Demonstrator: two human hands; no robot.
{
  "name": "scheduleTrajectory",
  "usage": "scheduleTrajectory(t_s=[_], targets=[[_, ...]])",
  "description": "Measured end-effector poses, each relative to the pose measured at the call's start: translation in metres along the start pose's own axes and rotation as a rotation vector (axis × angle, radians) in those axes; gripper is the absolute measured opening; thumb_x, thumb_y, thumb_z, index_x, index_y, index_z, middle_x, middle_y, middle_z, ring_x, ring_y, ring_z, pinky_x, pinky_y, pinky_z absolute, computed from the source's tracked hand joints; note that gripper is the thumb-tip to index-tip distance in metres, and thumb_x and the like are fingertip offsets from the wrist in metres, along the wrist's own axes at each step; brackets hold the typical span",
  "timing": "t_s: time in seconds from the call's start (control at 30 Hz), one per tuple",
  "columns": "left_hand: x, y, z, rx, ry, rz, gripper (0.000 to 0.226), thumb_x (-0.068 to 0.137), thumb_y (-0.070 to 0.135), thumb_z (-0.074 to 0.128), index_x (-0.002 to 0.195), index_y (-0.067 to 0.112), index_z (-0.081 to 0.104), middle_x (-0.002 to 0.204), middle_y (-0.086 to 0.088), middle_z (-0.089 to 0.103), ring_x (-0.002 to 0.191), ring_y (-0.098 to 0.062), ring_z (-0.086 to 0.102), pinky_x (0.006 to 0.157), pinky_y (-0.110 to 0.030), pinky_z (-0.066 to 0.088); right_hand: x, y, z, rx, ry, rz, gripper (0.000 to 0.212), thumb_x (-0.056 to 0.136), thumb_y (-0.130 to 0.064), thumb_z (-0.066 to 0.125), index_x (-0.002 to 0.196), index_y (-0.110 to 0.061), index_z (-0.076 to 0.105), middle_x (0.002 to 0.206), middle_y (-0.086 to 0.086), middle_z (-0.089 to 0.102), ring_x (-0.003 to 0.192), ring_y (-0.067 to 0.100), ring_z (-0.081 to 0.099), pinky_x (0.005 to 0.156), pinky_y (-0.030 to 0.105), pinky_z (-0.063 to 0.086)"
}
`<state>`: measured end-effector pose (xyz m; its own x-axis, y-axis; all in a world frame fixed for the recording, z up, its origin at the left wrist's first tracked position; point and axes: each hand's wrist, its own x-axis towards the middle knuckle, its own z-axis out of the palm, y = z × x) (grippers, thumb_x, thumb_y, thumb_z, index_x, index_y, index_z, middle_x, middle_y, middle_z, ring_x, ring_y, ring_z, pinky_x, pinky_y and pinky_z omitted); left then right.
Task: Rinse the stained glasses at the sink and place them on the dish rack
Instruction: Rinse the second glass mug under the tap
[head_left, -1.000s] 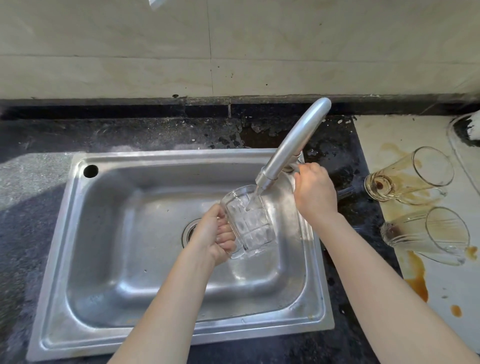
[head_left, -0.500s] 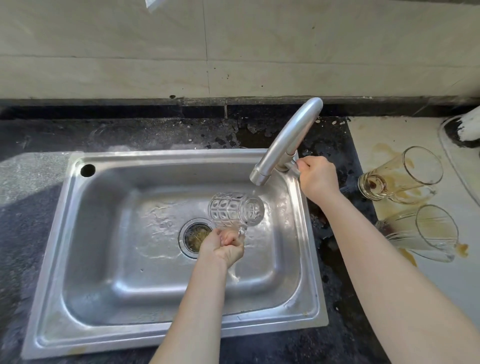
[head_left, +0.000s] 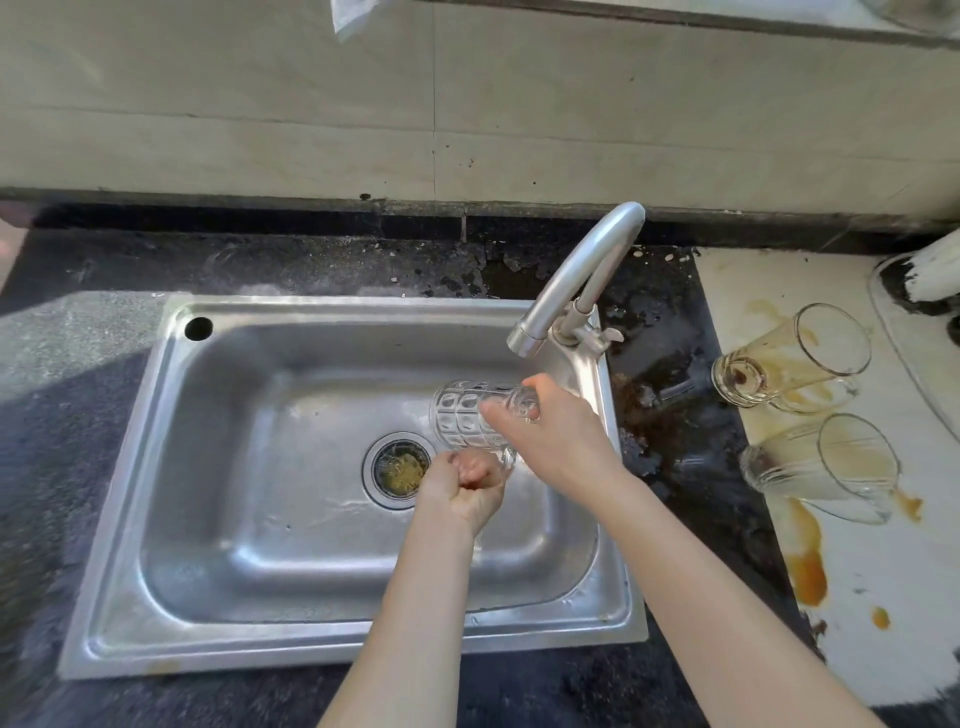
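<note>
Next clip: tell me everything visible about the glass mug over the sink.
The glass mug is clear, with a dimpled grid pattern and no visible stain. It lies on its side above the sink, just below the faucet spout. The left hand grips its handle from beneath; the right hand holds the end nearest the faucet.

The sink (head_left: 130, 545) is brushed steel with a dull shine, the mug (head_left: 462, 421) clear dimpled glass (wet), and the table (head_left: 62, 353) rough dark speckled stone.
</note>
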<state>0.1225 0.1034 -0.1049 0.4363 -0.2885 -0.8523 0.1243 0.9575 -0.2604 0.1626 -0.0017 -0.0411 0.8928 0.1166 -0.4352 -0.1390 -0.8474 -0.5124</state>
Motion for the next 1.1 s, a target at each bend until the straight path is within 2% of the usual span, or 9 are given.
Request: scheduleTrajectory(t_s=[0.1,0.2,0.3,0.4,0.47,0.6,0.77,0.9,1.1], targets=[[0.000,-0.006,-0.004,0.016,-0.035,0.031,0.047,0.096,0.014,0.032,0.049,0.015,0.028,0.032,0.001,0.026,0.021,-0.011,0.025,0.026,-0.012,0.021,-0.004,-0.001,0.001,0.013,0.001,0.016,0.073,0.084,-0.063,0.053,0.136,-0.014,0.040,0.123,0.005,0.056,0.112,0.025,0.053,0.089,0.037,0.045],[-0.008,-0.006,-0.008,0.227,-0.012,0.053,0.040,0.097,0.012,0.033,0.057,0.015,0.032,0.036,0.002,0.033,0.027,-0.009,0.036,0.035,-0.013,0.039,-0.011,-0.003,-0.004,0.095,0.035,0.024,0.071,0.083,-0.060,0.058,0.137,-0.016,0.041,0.129,0.003,0.054,0.115,0.021,0.052,0.088,0.033,0.043],[-0.026,0.004,-0.010,0.819,0.087,0.142,0.029,0.095,0.013,0.041,0.069,0.011,0.051,0.065,-0.006,0.059,0.063,-0.018,0.058,0.060,-0.033,0.054,-0.022,-0.005,-0.014,0.050,0.069,-0.033,0.070,0.082,-0.058,0.061,0.137,-0.018,0.042,0.130,0.001,0.052,0.117,0.018,0.051,0.089,0.031,0.042],[-0.050,0.025,-0.004,1.180,0.186,0.351,0.017,0.096,0.022,0.049,0.091,0.017,0.064,0.107,-0.004,0.067,0.101,-0.020,0.054,0.085,-0.044,0.045,-0.038,-0.013,-0.024,-0.088,0.081,-0.136,0.070,0.082,-0.055,0.064,0.138,-0.020,0.041,0.134,0.000,0.048,0.120,0.017,0.048,0.091,0.028,0.038],[-0.065,0.039,0.008,1.274,0.155,0.442,0.024,0.098,0.030,0.046,0.096,0.017,0.066,0.110,-0.001,0.067,0.112,-0.020,0.050,0.098,-0.052,0.035,-0.049,-0.021,-0.027,-0.149,0.090,-0.193,0.070,0.081,-0.052,0.066,0.138,-0.021,0.041,0.134,-0.001,0.047,0.120,0.016,0.048,0.093,0.028,0.039],[-0.091,0.055,0.022,1.503,-0.005,0.358,0.033,0.097,0.040,0.049,0.096,0.010,0.063,0.096,-0.002,0.068,0.094,-0.016,0.061,0.101,-0.053,0.030,-0.072,-0.039,-0.033,-0.175,0.094,-0.303,0.069,0.078,-0.049,0.071,0.137,-0.023,0.044,0.131,-0.006,0.049,0.118,0.011,0.049,0.094,0.025,0.039],[-0.108,0.061,0.016,1.249,-0.311,0.223,0.028,0.098,0.028,0.046,0.075,0.017,0.058,0.062,0.007,0.065,0.063,-0.007,0.063,0.077,-0.025,0.045,-0.100,-0.051,-0.042,-0.014,0.168,-0.308,0.075,0.073,-0.041,0.079,0.137,-0.025,0.044,0.134,-0.009,0.052,0.123,0.008,0.047,0.102,0.025,0.037],[-0.116,0.050,0.008,1.160,-0.313,0.192,0.029,0.099,0.024,0.046,0.073,0.014,0.056,0.056,0.005,0.063,0.059,-0.008,0.059,0.071,-0.023,0.048,-0.129,-0.041,-0.037,0.239,0.229,-0.145,0.083,0.068,-0.033,0.084,0.138,-0.026,0.040,0.127,-0.012,0.050,0.112,0.007,0.049,0.092,0.027,0.042],[-0.111,0.011,-0.016,1.142,-0.275,0.031,0.026,0.098,0.019,0.048,0.075,0.013,0.059,0.056,0.002,0.061,0.051,-0.009,0.063,0.076,-0.028,0.049,-0.176,0.017,-0.012,0.457,0.172,0.108,0.028,0.087,-0.040,0.066,0.088,-0.013,0.069,0.079,-0.003,0.065,0.071,0.008,0.056,0.067,0.027,0.044]])
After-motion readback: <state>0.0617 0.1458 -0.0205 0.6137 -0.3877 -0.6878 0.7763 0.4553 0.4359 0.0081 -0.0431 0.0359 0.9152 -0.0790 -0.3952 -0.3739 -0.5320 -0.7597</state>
